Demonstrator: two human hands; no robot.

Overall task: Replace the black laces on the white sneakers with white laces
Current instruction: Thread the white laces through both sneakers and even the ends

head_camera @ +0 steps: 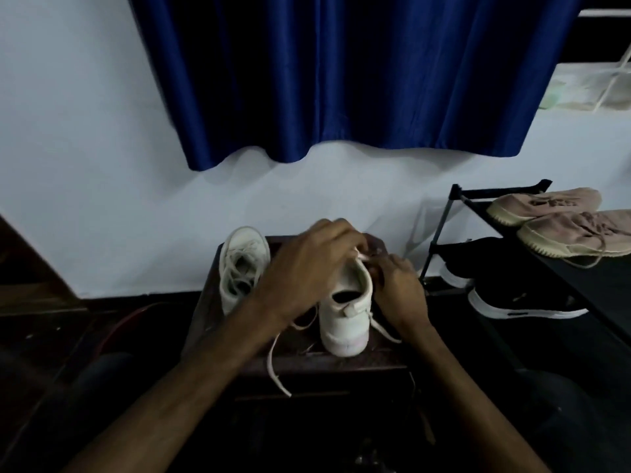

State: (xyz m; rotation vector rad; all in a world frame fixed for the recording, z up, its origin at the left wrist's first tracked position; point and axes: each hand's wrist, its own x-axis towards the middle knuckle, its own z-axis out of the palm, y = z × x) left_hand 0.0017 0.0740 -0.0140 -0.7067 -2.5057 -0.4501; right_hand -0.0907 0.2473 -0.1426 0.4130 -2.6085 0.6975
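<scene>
Plainly a dim room in a home, a shoe corner by the look: glossy dark-blue fabric curtain [341, 80] hanging over a pale painted wall [85, 148], black metal-frame shoe rack [495, 192] loaded with dusty-pink knit sneakers [546, 204] and black white-soled trainers [526, 303], two worn white low-top sneakers [345, 319] set on a small dark wooden counter [293, 360], window with white grille [597, 90] at upper right.

Bare forearms [211, 363]; bare left hand [309, 268]; bare right hand [401, 290]

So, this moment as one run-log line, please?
left hand pinches white lace | right hand at front sneaker tongue, hold unclear | rear sneaker laced white
</scene>
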